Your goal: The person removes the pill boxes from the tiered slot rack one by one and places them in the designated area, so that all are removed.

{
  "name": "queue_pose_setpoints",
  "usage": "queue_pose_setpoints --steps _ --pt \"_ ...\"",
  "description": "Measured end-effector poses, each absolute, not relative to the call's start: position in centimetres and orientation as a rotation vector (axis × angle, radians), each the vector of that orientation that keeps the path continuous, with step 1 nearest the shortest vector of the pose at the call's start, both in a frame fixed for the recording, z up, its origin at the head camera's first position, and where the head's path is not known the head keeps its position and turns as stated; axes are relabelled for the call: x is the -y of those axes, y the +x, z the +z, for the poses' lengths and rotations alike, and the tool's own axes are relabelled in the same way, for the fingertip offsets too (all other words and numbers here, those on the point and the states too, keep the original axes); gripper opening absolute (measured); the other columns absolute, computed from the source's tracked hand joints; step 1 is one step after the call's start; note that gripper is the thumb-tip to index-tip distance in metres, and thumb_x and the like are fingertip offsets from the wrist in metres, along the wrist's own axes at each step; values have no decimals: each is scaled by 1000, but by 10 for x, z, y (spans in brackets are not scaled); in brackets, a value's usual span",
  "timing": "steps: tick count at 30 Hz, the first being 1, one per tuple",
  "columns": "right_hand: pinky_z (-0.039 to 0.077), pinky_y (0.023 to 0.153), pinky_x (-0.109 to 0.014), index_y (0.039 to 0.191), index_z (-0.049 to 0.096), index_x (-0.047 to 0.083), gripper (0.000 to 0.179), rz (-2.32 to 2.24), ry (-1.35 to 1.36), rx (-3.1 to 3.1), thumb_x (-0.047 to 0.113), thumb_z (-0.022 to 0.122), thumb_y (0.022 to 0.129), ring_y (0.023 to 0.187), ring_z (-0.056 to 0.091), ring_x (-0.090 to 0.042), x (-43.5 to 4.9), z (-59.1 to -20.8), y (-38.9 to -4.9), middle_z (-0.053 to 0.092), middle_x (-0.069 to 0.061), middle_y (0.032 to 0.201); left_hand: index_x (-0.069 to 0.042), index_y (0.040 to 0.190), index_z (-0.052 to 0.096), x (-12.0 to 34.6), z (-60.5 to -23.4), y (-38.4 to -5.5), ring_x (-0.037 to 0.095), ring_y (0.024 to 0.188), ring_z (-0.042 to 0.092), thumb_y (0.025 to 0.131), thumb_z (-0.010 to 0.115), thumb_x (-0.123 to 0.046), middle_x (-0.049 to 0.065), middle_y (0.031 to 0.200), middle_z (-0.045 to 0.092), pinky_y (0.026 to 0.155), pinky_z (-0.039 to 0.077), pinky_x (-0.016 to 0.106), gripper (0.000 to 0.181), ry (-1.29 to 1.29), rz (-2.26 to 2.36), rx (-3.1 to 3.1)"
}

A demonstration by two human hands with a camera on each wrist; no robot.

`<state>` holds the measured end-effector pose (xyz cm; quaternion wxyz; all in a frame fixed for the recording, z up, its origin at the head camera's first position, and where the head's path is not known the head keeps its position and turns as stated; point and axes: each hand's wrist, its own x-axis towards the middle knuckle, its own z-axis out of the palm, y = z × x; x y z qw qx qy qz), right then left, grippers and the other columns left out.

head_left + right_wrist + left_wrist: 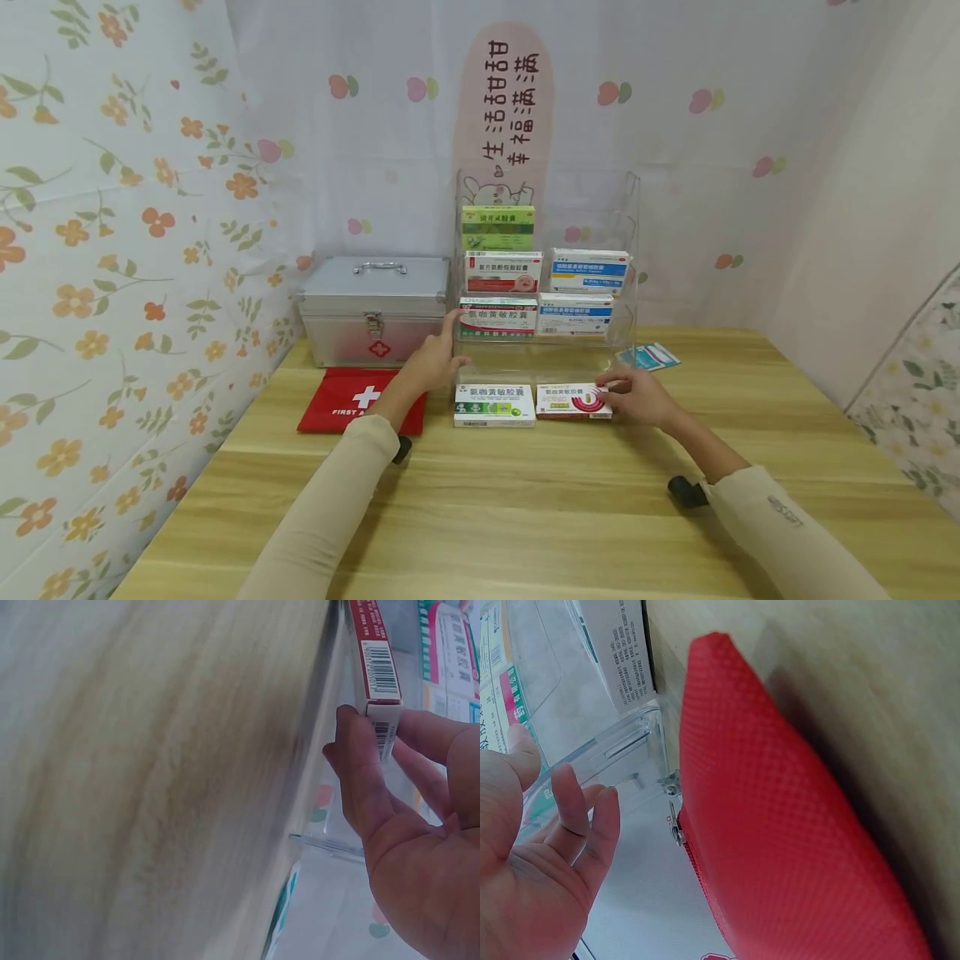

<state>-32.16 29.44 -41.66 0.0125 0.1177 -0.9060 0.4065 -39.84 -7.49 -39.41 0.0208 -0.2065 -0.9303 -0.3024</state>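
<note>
A clear acrylic rack (551,357) stands on the table with medicine boxes in its tiers. My right hand (636,398) pinches the right end of a white and red medicine box (567,401) in the bottom tier; the right wrist view shows the box end (384,712) between thumb and fingers. At the rack's left side, my left hand (433,358) reaches one fingertip to the edge of a green and red medicine box (498,317). Its other fingers (600,832) are loosely bent beside the clear side wall. A white and green medicine box (493,406) lies in the bottom tier's left half.
Left of the rack stands a silver first-aid case (375,308), with a red first-aid pouch (330,404) in front. A blue and white packet (656,357) lies behind the rack's right side. Higher tiers hold a light-green box (498,227) and blue and white boxes (588,272).
</note>
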Motion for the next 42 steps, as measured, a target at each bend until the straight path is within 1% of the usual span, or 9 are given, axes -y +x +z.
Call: queue_pose_setpoints --steps 5,8,13,15,21,29,35,42 --pt "58 60 -34 115 68 -4 26 1260 369 2815 9 70 92 80 68 -23 -294 -420 -325 67 -28 111 -32 153 0 76 -393 -398 19 48 47 94 69 -24 11 66 53 46 41 29 91 -638 -943 2895" --pt "57 59 -33 111 70 -3 23 1240 379 2816 10 70 92 80 67 -23 -294 -422 -328 68 -26 109 -32 153 -1 76 -391 -397 18 47 44 95 69 -25 10 64 52 46 40 28 91 -631 -934 2904" --pt "56 58 -30 104 72 -3 16 1182 384 2839 8 69 92 82 66 -23 -294 -423 -330 70 -22 104 -31 153 1 76 -391 -396 17 46 44 95 69 -24 9 63 51 46 39 29 90 -631 -932 2898" --pt "56 58 -30 105 72 -4 17 1175 384 2852 8 69 92 81 66 -23 -294 -423 -331 70 -22 103 -31 153 1 76 -391 -396 17 46 43 94 69 -24 9 63 51 46 39 28 90 -629 -934 2896" --pt "57 58 -32 109 69 -6 23 1223 362 2869 9 70 92 72 67 -19 -293 -421 -331 70 -25 104 -32 153 0 76 -391 -396 16 45 41 95 69 -23 9 61 50 44 38 27 91 -638 -952 2889" --pt "57 58 -32 110 69 -7 26 1268 320 2891 10 71 91 71 67 -18 -291 -418 -330 70 -26 104 -32 153 0 78 -392 -398 19 50 49 94 70 -25 10 67 54 48 43 29 91 -642 -937 2883" --pt "54 56 -30 112 69 -4 27 1240 304 2905 12 71 91 63 65 -18 -291 -419 -332 70 -24 105 -31 153 1 78 -393 -397 19 49 48 94 70 -24 11 66 53 46 43 29 91 -633 -943 2872" --pt "53 53 -31 112 68 -5 26 1213 322 2897 10 68 92 59 64 -18 -295 -421 -331 72 -22 101 -33 153 0 76 -394 -396 22 56 57 94 69 -25 10 73 56 52 49 31 91 -628 -951 2890"
